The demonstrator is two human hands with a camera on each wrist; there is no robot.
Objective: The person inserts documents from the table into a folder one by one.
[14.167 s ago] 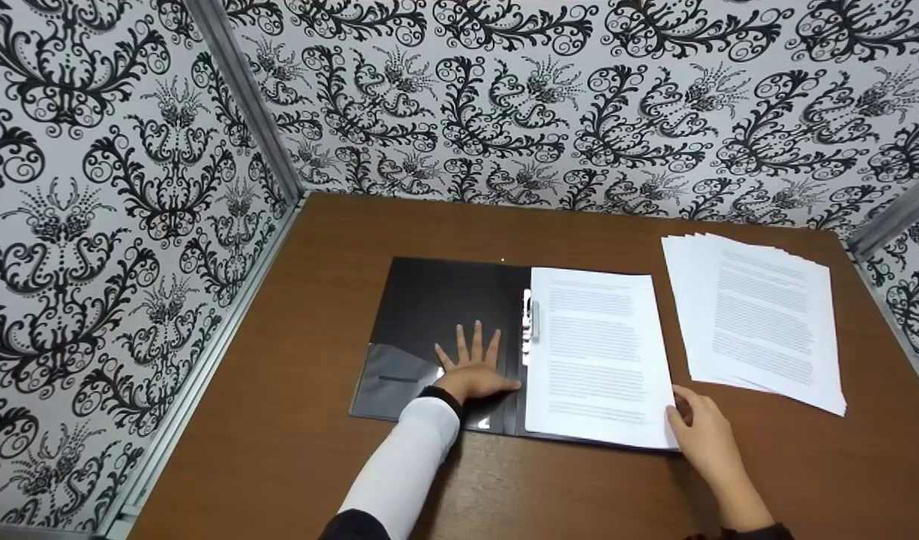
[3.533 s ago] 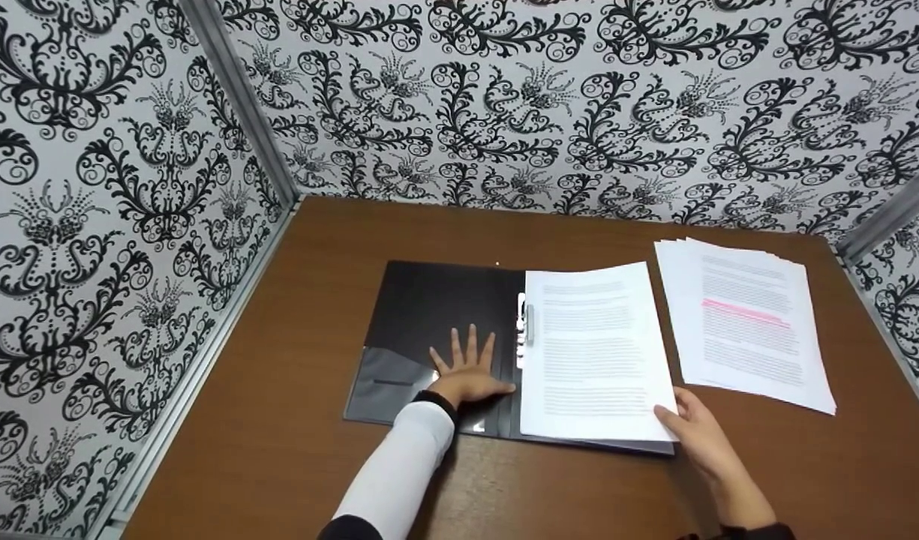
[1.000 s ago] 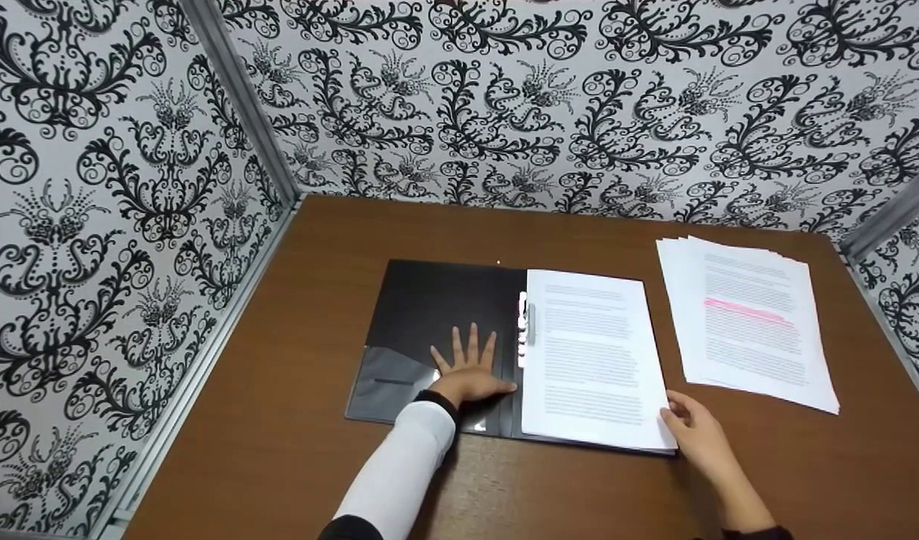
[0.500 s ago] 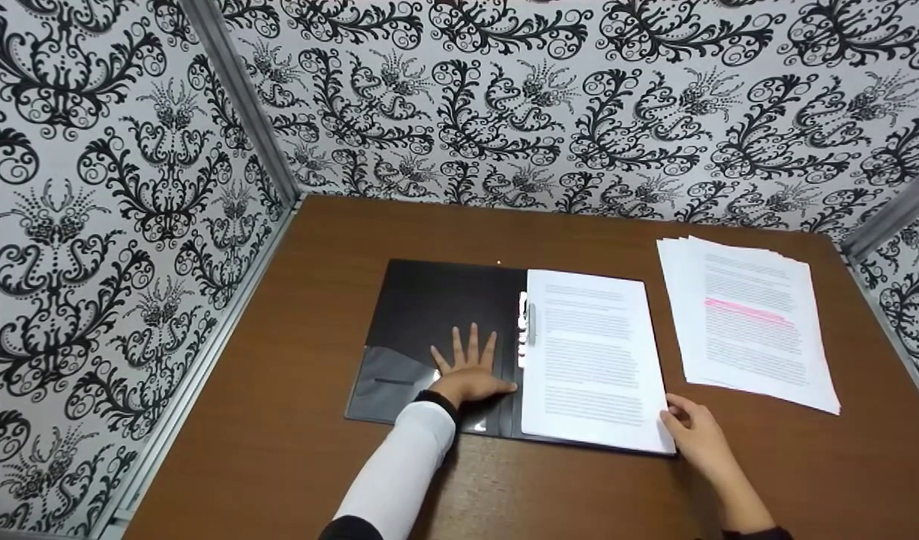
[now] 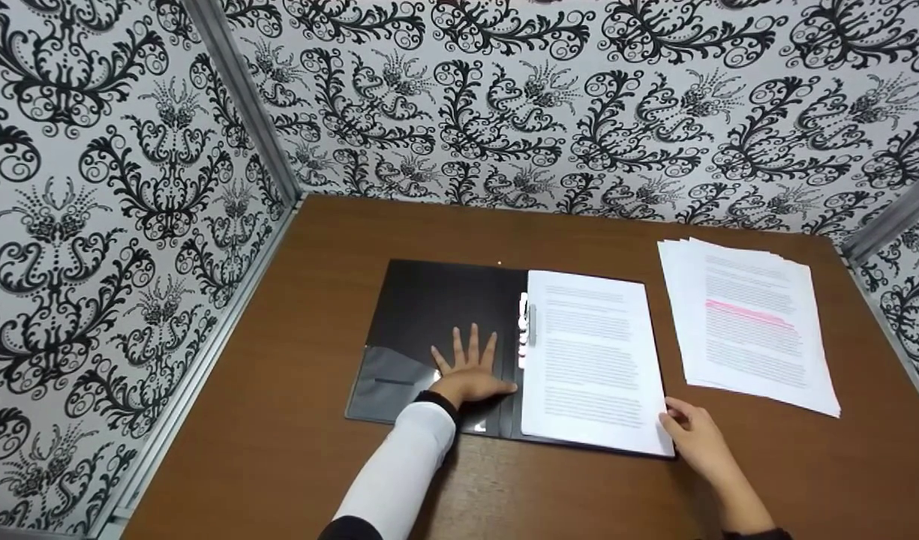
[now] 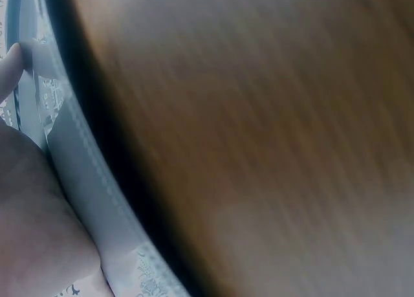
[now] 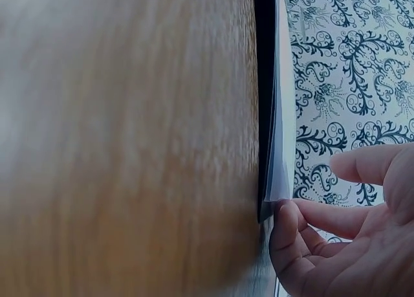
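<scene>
A black folder [image 5: 444,292] lies spread on the table, a pocket on its left side. My left hand [image 5: 470,381] rests flat on that side, fingers spread and thumb toward the spine. On the right side lies a stack of printed sheets [image 5: 587,352], held by a metal clip [image 5: 533,324] along its left edge. My right hand [image 5: 695,435] is at the sheets' lower right corner. In the right wrist view, the curled index fingertip touches the paper edge [image 7: 283,180], while the thumb [image 7: 362,164] stands apart from the sheet.
A fanned pile of loose printed sheets [image 5: 759,330] lies right of the folder, pink highlighting across its top page. The brown wooden table [image 5: 279,390] meets patterned wall panels [image 5: 504,97] at the back and left. Grey metal rails [image 5: 241,97] run along the corners.
The clipped page that my right hand held raised 3.5 seconds ago now lies flat. Pink highlighting shows on the loose pile, absent 14 seconds ago. My left hand has stayed in place.
</scene>
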